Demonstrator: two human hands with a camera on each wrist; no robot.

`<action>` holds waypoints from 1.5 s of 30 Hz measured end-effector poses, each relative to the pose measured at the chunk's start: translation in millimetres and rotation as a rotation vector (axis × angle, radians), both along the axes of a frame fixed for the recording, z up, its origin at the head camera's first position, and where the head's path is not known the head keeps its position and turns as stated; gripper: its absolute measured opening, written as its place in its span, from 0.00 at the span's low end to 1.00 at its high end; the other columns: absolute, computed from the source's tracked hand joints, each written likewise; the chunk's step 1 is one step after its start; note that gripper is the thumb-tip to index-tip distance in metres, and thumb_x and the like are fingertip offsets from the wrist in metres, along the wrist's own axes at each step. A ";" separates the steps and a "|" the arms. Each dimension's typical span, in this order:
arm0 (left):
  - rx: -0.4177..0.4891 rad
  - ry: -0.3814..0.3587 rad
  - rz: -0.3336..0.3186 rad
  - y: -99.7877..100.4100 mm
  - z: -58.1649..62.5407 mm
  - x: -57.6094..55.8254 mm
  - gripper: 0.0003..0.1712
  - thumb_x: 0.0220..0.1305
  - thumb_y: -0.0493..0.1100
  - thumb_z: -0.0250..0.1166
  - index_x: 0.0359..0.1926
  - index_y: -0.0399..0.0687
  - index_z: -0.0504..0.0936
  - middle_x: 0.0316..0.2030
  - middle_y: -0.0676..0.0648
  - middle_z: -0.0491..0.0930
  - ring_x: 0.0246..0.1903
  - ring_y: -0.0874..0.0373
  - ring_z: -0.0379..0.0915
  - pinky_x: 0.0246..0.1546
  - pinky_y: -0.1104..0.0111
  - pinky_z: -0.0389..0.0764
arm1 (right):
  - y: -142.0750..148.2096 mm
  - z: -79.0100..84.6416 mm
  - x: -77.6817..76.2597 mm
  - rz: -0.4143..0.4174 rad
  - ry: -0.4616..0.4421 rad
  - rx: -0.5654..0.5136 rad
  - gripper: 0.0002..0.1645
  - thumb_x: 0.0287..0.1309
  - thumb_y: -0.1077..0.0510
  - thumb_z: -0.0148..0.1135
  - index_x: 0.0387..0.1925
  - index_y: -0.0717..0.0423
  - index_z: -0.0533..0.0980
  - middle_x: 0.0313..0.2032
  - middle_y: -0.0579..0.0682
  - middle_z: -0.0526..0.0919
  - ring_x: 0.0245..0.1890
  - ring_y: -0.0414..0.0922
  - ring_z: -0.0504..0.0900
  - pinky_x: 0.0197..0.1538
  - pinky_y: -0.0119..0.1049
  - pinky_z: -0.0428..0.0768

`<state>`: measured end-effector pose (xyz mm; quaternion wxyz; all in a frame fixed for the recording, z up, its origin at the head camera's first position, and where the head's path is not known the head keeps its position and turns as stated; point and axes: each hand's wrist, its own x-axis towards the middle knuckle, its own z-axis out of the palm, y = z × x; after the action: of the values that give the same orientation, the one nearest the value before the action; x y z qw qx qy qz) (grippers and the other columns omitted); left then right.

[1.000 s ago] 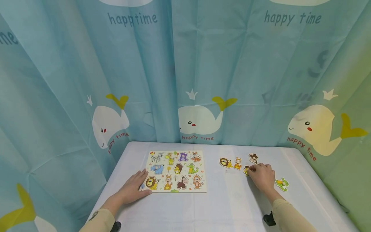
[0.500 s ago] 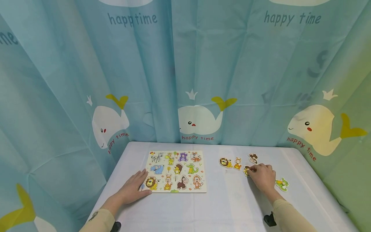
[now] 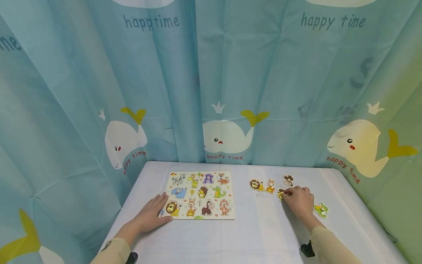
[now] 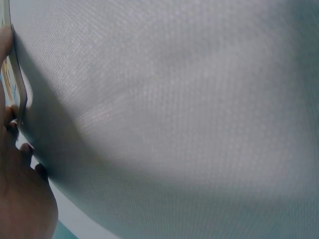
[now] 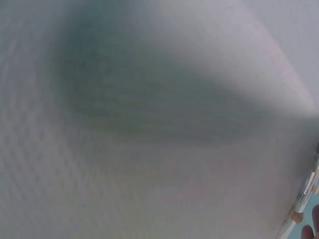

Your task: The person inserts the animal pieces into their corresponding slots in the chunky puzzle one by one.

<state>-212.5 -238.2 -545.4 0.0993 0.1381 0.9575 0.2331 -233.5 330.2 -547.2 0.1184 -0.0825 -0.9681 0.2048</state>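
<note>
My left hand [image 3: 151, 212] rests flat at the left edge of an animal puzzle board [image 3: 232, 216], thumb along its lower left corner. In the left wrist view, fingers [image 4: 5, 42] touch the board's edge [image 4: 19, 82]. On the right, my right hand [image 3: 299, 202] pinches a small brown and yellow animal puzzle piece [image 3: 280, 195], mostly hidden behind the fingertips. Near it lie a brown piece [image 3: 288, 179], a kangaroo piece [image 3: 270, 186] and a lion piece [image 3: 256, 185]. A green crocodile piece [image 3: 321, 209] lies beyond the wrist to the right.
A white cloth covers the table [image 3: 245, 240]. Behind it and along both sides hangs a blue curtain [image 3: 178, 88] printed with whales. Dark wrist devices [image 3: 308, 249] sit under the sleeves. In the right wrist view, blurred cloth [image 5: 149, 199] fills most of the picture.
</note>
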 end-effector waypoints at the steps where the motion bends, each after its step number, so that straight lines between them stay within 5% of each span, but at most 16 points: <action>1: 0.000 -0.001 0.001 0.1 0.1 0.1 0.56 0.63 0.67 0.67 0.79 0.40 0.57 0.80 0.40 0.51 0.78 0.37 0.42 0.75 0.39 0.48 | 0.1 -0.1 0.0 -0.001 -0.004 -0.002 0.11 0.59 0.57 0.70 0.38 0.62 0.87 0.42 0.63 0.82 0.51 0.66 0.70 0.50 0.64 0.67; 37: 0.004 -0.005 0.002 0.7 3.6 -0.1 0.55 0.64 0.65 0.68 0.79 0.40 0.57 0.80 0.40 0.51 0.78 0.36 0.42 0.75 0.40 0.48 | 5.7 -6.7 -4.1 0.017 -0.024 -0.003 0.10 0.63 0.57 0.70 0.40 0.61 0.87 0.44 0.63 0.83 0.52 0.64 0.70 0.51 0.61 0.67; 45: 0.005 -0.004 0.004 -0.1 1.8 -0.1 0.56 0.63 0.66 0.68 0.79 0.40 0.58 0.79 0.40 0.51 0.78 0.36 0.43 0.75 0.39 0.49 | 4.8 1.1 -4.2 0.039 0.042 0.004 0.10 0.62 0.56 0.70 0.38 0.61 0.86 0.41 0.61 0.83 0.52 0.65 0.71 0.50 0.62 0.68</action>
<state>-212.7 -238.3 -543.5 0.1002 0.1361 0.9569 0.2361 -237.7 335.0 -546.2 0.1350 -0.0592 -0.9672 0.2068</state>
